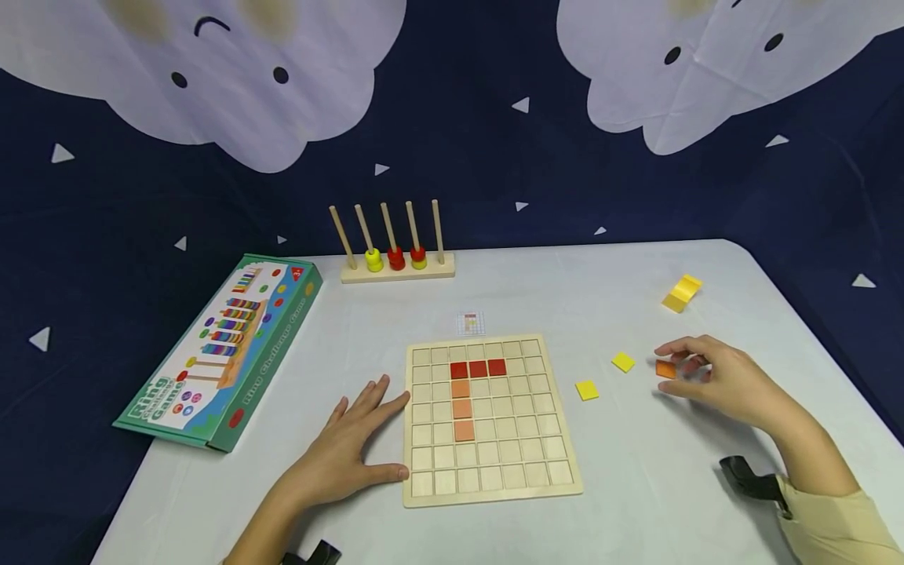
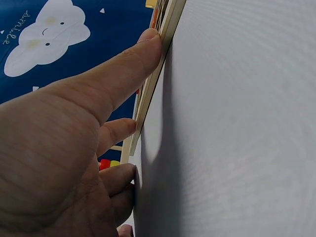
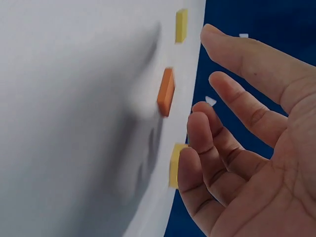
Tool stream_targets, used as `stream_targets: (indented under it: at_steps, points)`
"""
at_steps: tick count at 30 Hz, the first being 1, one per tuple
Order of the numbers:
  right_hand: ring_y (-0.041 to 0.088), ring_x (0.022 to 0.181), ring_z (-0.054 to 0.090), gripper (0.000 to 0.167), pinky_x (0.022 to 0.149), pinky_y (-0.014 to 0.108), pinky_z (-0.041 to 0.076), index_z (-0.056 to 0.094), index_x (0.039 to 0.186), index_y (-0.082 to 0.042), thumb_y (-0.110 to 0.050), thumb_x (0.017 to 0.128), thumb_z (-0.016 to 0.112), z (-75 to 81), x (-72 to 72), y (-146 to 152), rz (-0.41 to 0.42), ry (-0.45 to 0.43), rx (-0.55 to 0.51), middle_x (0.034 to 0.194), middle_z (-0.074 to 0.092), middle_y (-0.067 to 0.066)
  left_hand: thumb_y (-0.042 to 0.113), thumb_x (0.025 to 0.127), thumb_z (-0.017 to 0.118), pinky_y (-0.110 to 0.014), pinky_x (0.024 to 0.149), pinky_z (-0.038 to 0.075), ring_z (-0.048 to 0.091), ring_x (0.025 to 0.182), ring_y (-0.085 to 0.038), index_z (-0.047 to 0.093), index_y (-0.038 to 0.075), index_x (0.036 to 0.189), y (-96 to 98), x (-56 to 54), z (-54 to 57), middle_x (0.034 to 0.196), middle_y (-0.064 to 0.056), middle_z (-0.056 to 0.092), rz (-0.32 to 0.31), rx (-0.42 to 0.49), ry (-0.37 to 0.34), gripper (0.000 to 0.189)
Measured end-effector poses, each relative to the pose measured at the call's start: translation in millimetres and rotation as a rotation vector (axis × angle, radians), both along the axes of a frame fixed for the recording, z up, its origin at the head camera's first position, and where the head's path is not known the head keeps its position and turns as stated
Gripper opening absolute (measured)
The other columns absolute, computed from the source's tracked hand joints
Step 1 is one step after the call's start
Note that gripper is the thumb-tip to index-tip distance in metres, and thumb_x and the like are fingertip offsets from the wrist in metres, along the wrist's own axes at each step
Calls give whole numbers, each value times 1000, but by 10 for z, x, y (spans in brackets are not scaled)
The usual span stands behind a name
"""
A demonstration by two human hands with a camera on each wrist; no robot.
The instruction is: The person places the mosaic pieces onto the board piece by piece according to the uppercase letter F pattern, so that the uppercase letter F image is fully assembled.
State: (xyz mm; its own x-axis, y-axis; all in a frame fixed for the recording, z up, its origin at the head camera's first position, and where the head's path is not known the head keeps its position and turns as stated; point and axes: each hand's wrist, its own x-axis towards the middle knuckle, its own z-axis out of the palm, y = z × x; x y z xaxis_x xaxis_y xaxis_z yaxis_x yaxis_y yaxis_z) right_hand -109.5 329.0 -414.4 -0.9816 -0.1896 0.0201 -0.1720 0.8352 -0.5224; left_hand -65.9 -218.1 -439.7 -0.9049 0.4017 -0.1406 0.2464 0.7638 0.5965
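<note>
A wooden grid board lies on the table, holding a row of three red tiles and a column of three orange tiles below its left end. At the board's left edge my left hand rests with fingers spread; its thumb touches the rim. Over on the right, my right hand is around a loose orange tile, thumb and fingers apart on either side. In the right wrist view a gap shows between the fingertips and that orange tile.
Two single yellow tiles lie between board and right hand. A yellow stack sits farther back. Above the board is a small pattern card. Behind stand a peg rack with coloured rings and, left, a green game box.
</note>
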Motion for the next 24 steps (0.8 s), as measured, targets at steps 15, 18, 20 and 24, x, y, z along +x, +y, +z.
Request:
stream_targets:
  at_steps: [15,18,20,24]
  points:
    - [2,77,48,46,64,22,40,74,125,-8,-30,87,91,-68,-24,82,-19,-104,21,96,59,-1,62,78,89,-75,130,8,19,167,-41,46,31,164,-8,-3,-8,180,-10,23,0,-4,-2,101]
    - [3,77,49,45,65,22,40,74,124,-9,-30,88,90,-84,-24,91,-19,-110,18,95,59,-2,62,78,88,-75,129,9,19,167,-41,46,32,164,-11,-2,-11,180,-10,23,-3,-3,1,101]
    - [3,77,49,44,65,22,40,74,124,-9,-29,88,90,-96,-25,98,-20,-111,15,95,60,-2,62,79,88,-76,129,9,19,167,-42,46,32,164,-13,-3,-11,180,-10,23,-6,-2,2,100]
    - [1,76,50,42,64,21,43,74,123,-10,-30,89,89,-128,-32,116,-39,-108,7,95,61,-3,62,79,88,-76,129,9,19,167,-42,46,31,164,-14,-2,-15,180,-11,23,-8,-6,6,100]
